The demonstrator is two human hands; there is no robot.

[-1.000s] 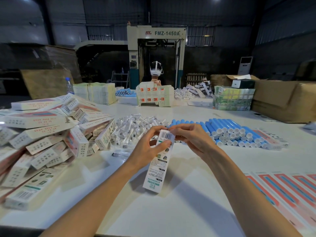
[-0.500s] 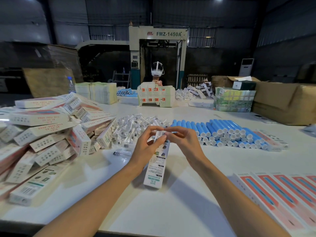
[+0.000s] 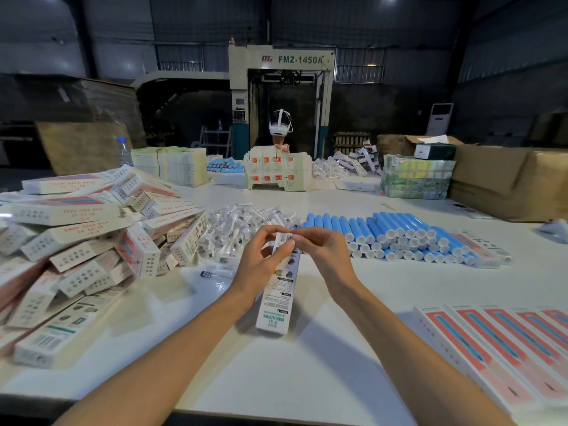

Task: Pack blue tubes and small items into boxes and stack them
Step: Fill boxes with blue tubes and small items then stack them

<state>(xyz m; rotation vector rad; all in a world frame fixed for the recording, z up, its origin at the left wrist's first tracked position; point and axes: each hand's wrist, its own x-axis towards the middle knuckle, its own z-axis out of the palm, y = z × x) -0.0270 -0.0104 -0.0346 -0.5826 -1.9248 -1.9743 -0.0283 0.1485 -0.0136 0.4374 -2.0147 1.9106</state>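
Both hands, left (image 3: 261, 262) and right (image 3: 322, 256), pinch upright box (image 3: 278, 298) top.

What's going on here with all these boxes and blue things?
A person is packing boxes at a white table. The left hand and the right hand both pinch the top end of one long white box, held nearly upright; they seem to be working on its flap. Blue tubes and small clear packets lie behind it. A pile of boxes sits on the left.

Both hands (image 3: 261, 259) (image 3: 325, 253) pinching upright box (image 3: 278, 290) top
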